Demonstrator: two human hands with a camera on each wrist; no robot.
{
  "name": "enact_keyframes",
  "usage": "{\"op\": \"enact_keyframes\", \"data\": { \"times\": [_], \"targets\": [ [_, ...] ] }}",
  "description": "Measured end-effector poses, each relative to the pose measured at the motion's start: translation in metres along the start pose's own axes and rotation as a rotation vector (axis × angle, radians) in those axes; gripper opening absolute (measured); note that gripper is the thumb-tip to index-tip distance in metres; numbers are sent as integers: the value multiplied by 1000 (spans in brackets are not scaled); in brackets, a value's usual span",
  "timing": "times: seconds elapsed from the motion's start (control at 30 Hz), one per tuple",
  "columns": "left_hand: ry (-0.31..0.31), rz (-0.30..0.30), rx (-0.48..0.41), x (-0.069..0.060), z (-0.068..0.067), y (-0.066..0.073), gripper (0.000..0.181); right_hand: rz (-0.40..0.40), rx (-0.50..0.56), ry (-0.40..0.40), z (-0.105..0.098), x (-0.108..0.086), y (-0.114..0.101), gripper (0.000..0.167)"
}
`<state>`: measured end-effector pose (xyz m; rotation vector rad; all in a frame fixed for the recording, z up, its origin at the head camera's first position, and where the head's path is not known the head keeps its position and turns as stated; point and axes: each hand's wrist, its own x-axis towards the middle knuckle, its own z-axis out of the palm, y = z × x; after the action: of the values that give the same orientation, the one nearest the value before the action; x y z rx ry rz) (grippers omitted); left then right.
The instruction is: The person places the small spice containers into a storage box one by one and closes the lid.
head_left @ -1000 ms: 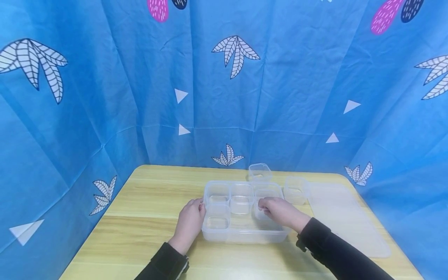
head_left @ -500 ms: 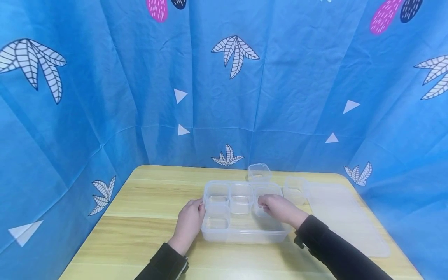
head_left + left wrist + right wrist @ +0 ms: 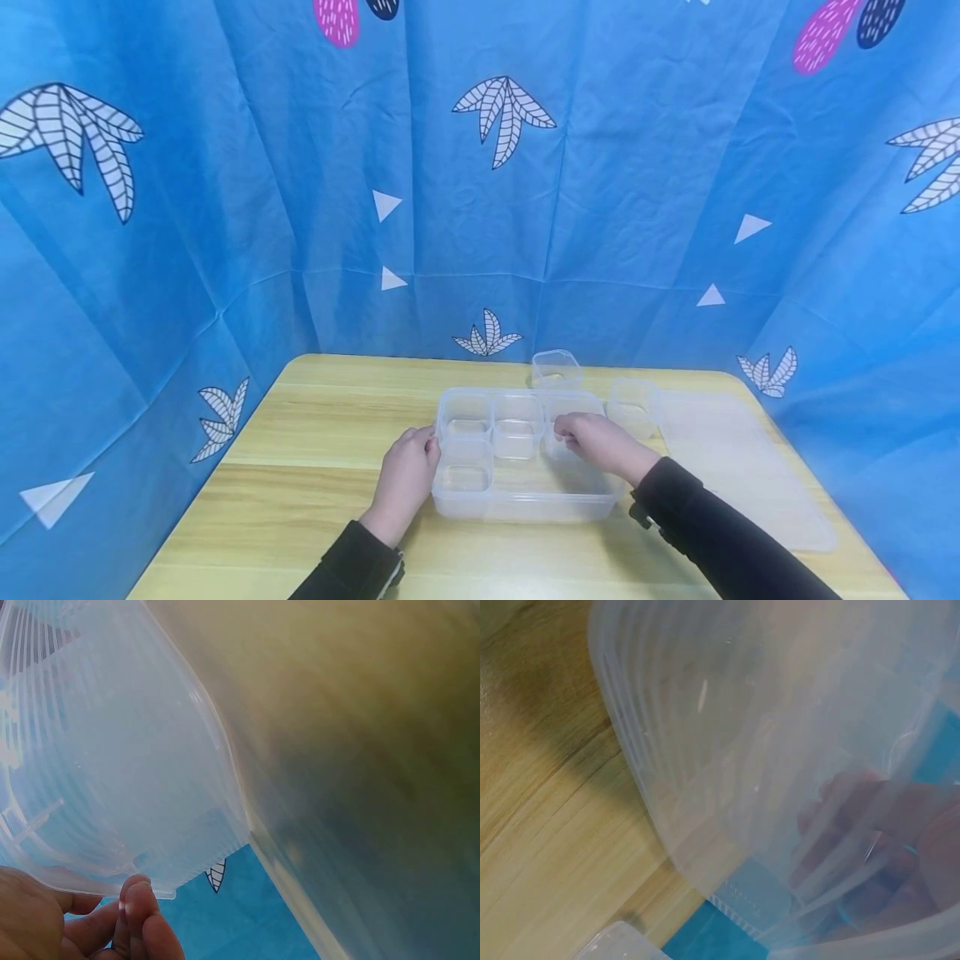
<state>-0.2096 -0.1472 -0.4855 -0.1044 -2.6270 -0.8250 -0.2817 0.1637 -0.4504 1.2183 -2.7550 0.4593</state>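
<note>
A large clear plastic storage box (image 3: pixel 525 506) stands on the table, with several small square clear containers (image 3: pixel 465 475) inside along its back and left. My left hand (image 3: pixel 405 479) pinches the box's left rim; in the left wrist view its fingertips (image 3: pixel 140 900) show at the rim. Reaching inside the box, my right hand (image 3: pixel 603 446) grips the near wall of a small container (image 3: pixel 573 404) at the back right. In the right wrist view the curled right-hand fingers (image 3: pixel 840 817) show blurred through the box wall, and the exact grip is partly hidden.
One loose small container (image 3: pixel 557 369) stands behind the box, another (image 3: pixel 632 408) beyond its right corner. A flat translucent lid (image 3: pixel 742 467) lies on the right of the wooden table (image 3: pixel 337 417). A blue patterned curtain (image 3: pixel 480 208) hangs around the table.
My right hand has shifted slightly toward the back of the box, and the small container it holds has moved back with it. The left hand stays on the rim.
</note>
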Motion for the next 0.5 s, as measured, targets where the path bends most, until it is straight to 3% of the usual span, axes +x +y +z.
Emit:
{"op": "enact_keyframes", "data": {
  "times": [0.5],
  "targets": [
    [-1, 1, -9, -1, -2, 1, 29, 9, 5, 3, 0, 0, 1, 31]
  ]
}}
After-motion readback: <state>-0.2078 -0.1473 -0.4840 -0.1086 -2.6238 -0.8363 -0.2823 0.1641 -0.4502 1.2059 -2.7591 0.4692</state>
